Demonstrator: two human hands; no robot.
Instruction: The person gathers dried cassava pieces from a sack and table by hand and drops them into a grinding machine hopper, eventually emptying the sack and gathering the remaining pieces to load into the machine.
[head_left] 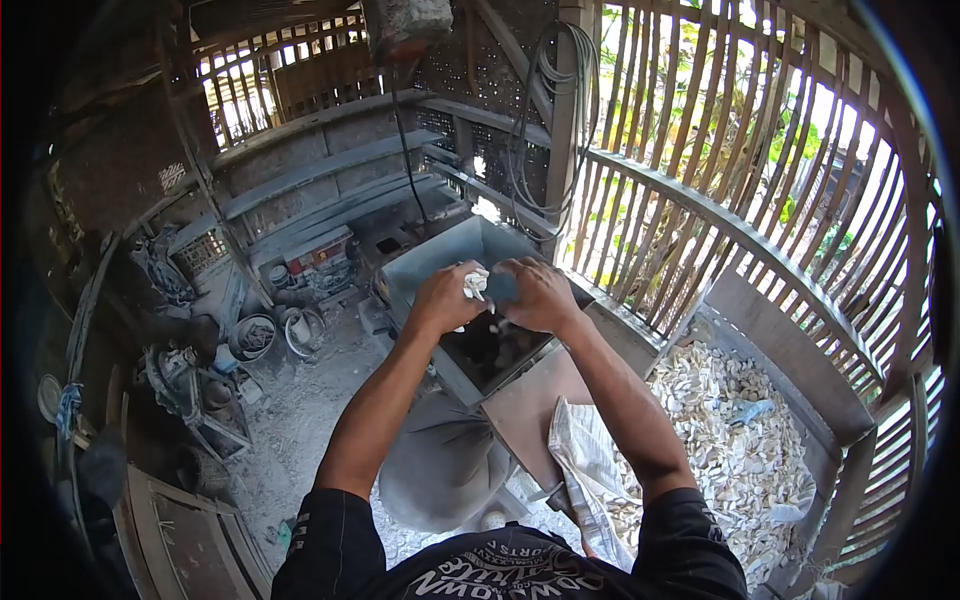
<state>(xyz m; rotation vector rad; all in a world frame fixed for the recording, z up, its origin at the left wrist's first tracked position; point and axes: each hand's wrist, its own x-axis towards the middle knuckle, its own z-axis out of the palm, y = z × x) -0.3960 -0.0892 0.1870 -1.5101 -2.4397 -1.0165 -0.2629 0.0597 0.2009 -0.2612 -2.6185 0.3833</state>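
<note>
My left hand (447, 298) is over the metal hopper (425, 262), its fingers wrapped around some pale dried chips (475, 284) that look like cassava pieces. Opposite it, my right hand (541, 297) hangs above the same hopper, fingers apart and slightly curled, with no chips seen in it. A few blurred pale bits show in the dark opening below my hands. The hopper's inside is mostly in shadow. Under its near side bulges a grey, dusty sack (440, 470).
A large heap of pale chips (735, 440) fills a boarded bin at right, a woven sack (590, 460) beside it. Buckets (253, 337) and dusty gear stand on the left floor. A slatted wall (680, 150) and coiled hose (560, 60) lie beyond.
</note>
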